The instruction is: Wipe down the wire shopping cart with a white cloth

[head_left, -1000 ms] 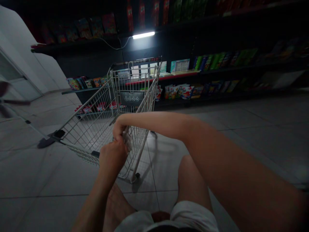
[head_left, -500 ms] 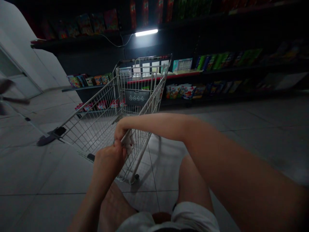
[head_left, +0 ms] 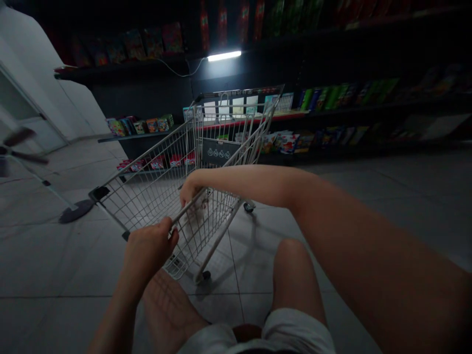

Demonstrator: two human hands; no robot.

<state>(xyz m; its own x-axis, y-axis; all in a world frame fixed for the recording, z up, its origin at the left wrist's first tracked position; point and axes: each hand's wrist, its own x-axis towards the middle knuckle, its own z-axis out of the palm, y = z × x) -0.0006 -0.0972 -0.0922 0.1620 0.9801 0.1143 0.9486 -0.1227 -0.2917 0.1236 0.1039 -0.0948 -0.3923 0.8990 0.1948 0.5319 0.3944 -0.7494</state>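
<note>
Pale shorts point(head_left: 297, 324), worn, with bare knees to either side, at the near edge.

Left grip point(head_left: 149, 248), one bare hand: fingers clamped on the near corner of the cart's top rail.

Right grip point(head_left: 190, 188), one bare hand: arm crossing over the side rail, wrist bent down into the basket; fingertips hidden, so whether they are together or apart cannot be told.

Cloth point(head_left: 195, 215), pale with dark marks, blurred: just below the right grip, against the side wires — whether held cannot be told.

Shopping cart point(head_left: 182, 213), wire: upright on its wheels, directly ahead of the knees; dark panel point(head_left: 220, 152) with a row of round emblems at the far end.

Tiled floor point(head_left: 354, 236), grey, beneath all.

Standing fan point(head_left: 76, 211), round dark base, left of the cart, well apart.

Shelves point(head_left: 138, 84), dark, behind the cart — stocked with bagged goods point(head_left: 287, 143), green packs point(head_left: 334, 100) and red bottles point(head_left: 222, 23).

Tube light point(head_left: 224, 56), lit, beneath the upper shelf.

Door point(head_left: 31, 130), pale, far left.
</note>
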